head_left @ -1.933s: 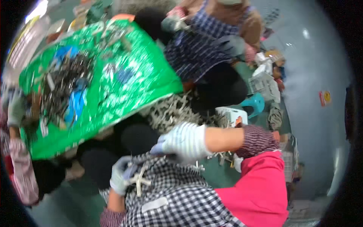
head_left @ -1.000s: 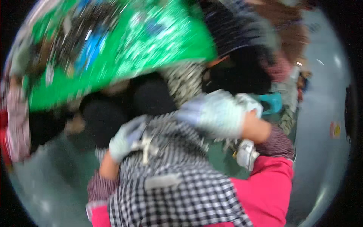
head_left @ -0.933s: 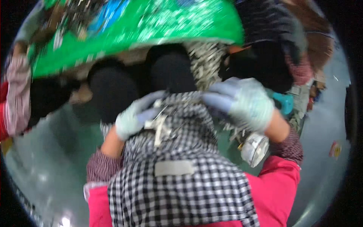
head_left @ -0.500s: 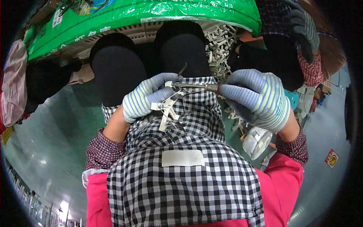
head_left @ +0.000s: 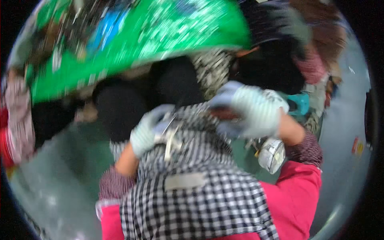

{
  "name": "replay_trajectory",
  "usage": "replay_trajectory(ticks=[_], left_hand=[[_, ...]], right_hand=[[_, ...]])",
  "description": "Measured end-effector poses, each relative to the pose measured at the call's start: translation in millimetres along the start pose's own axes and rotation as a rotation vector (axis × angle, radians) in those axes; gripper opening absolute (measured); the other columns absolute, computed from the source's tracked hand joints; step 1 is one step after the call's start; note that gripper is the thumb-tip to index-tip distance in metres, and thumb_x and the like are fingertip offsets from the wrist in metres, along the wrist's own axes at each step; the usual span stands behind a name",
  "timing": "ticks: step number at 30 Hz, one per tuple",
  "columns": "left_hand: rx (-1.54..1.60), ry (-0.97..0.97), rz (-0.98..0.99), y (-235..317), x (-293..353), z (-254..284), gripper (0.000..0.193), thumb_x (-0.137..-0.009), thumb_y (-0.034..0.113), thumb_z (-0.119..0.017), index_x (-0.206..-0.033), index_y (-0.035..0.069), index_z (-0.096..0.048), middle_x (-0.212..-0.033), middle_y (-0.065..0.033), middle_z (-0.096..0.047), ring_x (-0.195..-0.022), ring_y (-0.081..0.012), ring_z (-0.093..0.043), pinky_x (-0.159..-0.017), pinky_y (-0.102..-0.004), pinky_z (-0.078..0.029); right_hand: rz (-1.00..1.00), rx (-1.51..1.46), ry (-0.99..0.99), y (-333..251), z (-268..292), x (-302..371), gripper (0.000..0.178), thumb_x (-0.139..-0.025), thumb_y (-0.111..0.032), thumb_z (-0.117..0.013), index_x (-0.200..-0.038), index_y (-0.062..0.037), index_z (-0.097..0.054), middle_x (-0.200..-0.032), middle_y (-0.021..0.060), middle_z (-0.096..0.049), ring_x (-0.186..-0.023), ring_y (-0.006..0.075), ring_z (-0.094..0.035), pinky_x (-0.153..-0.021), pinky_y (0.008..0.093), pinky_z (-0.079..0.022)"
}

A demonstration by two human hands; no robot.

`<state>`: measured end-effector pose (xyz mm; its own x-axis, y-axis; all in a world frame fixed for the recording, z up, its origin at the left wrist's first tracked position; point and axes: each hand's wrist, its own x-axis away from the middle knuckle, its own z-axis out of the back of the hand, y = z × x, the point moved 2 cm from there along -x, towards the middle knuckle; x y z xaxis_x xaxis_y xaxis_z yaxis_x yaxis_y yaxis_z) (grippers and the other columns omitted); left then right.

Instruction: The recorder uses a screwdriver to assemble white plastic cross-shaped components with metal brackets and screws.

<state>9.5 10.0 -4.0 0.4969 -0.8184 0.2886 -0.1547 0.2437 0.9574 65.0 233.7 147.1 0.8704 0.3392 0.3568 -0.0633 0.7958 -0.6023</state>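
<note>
My left hand (head_left: 146, 130), in a striped knit glove, is closed on a white plastic part (head_left: 171, 146) with thin arms, held over my lap. A thin bright sliver beside its fingers is too blurred to name. My right hand (head_left: 254, 110), gloved alike, is closed around the brown handle of a screwdriver (head_left: 225, 113), to the right of the left hand and apart from it. Motion smears the right hand, and the tool's tip cannot be made out. Beneath both hands lies my black-and-white checked apron (head_left: 192, 150).
A green plastic sheet (head_left: 160, 36) with mixed items at its left spans the far side. Small white parts (head_left: 212, 72) are heaped past my knees. A clear round container (head_left: 272, 156) and a teal object (head_left: 299, 105) are at right. Other people sit on both sides.
The view has tilted and blurred. My right hand has drawn the screwdriver away from the white plastic part, to the right. My left hand still holds the part, lower in the picture.
</note>
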Motion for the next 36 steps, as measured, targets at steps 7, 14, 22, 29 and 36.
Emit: replay_trajectory(ticks=[7, 14, 22, 29, 36], left_hand=[[0.358, 0.121, 0.28, -12, 12, -4, 0.033, -0.08, 0.004, -0.062, -0.11, -0.005, -0.051, -0.083, -0.0083, -0.06, -0.067, -0.0115, -0.058, -0.063, -0.023, -0.049], [0.207, 0.089, 0.293, 9, 5, -11, 0.035, -0.083, 0.008, -0.058, -0.113, -0.008, -0.048, -0.083, -0.013, -0.063, -0.073, -0.0165, -0.061, -0.068, -0.0274, -0.05], [0.334, 0.08, 0.319, -10, -8, -10, 0.033, -0.086, 0.013, -0.056, -0.111, -0.006, -0.051, -0.083, -0.0101, -0.062, -0.072, -0.0147, -0.059, -0.067, -0.0259, -0.049], [0.389, 0.052, 0.347, -18, -8, -4, 0.033, -0.086, 0.014, -0.056, -0.112, -0.006, -0.05, -0.081, -0.0118, -0.062, -0.071, -0.0169, -0.06, -0.065, -0.0275, -0.051], [0.411, 0.057, 0.359, -17, -8, -5, 0.032, -0.085, 0.014, -0.057, -0.11, -0.005, -0.05, -0.08, -0.0102, -0.062, -0.07, -0.0154, -0.059, -0.065, -0.0265, -0.049]], right_hand=[[0.136, 0.149, -0.134, 11, -20, 3, 0.056, -0.064, -0.011, -0.064, -0.118, -0.0109, -0.052, -0.113, 0.017, -0.049, -0.092, 0.0357, -0.057, -0.077, 0.041, -0.048], [0.219, 0.171, -0.082, 28, -21, -1, 0.043, -0.07, -0.019, -0.063, -0.11, -0.0093, -0.051, -0.1, 0.0172, -0.048, -0.087, 0.0353, -0.056, -0.069, 0.0447, -0.046], [0.068, -0.112, -0.061, 51, -20, -10, 0.029, -0.077, -0.029, -0.062, -0.092, -0.0042, -0.062, -0.087, 0.0138, -0.062, -0.08, 0.0293, -0.061, -0.069, 0.0353, -0.049], [-0.184, -0.447, -0.166, 66, -26, -15, 0.051, -0.076, -0.045, -0.066, -0.1, -0.0004, -0.061, -0.092, 0.014, -0.065, -0.084, 0.0242, -0.062, -0.073, 0.0328, -0.049], [-0.111, -0.341, -0.038, 65, -24, -12, 0.043, -0.065, -0.03, -0.073, -0.094, -0.0036, -0.053, -0.09, 0.0134, -0.059, -0.08, 0.0277, -0.06, -0.07, 0.0354, -0.048]])
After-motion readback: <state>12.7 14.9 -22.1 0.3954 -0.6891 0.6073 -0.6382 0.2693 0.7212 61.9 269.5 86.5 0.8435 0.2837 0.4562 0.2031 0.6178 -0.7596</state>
